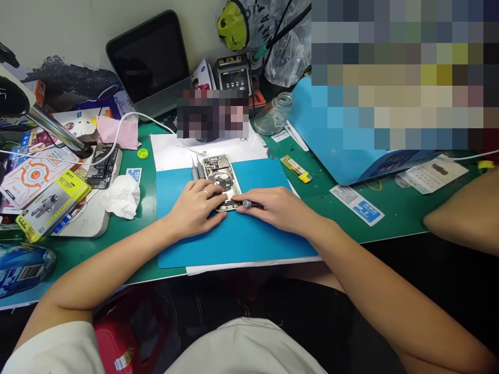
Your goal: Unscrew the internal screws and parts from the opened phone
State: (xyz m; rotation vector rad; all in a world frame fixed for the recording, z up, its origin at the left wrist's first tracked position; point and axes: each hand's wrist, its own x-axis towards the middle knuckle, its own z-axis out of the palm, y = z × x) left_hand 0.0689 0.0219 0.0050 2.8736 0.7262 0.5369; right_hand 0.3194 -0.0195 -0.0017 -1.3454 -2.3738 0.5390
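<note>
An opened phone [224,174], its inner parts bared, lies on a blue mat [218,244]. My left hand [198,205], with a ring on one finger, grips the phone's lower left side; its fingers reach over the frame and the thumb is by the bottom edge. At the lower right of the phone, my right hand [280,208] is closed around a small screwdriver [247,204] with a dark grip and a grey round end. Its tip is hidden. Beside the phone's upper left edge lie slim grey tools [195,170], perhaps tweezers or screwdrivers.
Left are a battery box [54,205], crumpled tissue [122,197], another opened phone [103,166] and a lamp arm [58,130]. A screen device [150,59] and glass jar [274,114] stand behind. Right are a yellow strip [296,169], a blue sheet [323,135] and another person's arm [463,210].
</note>
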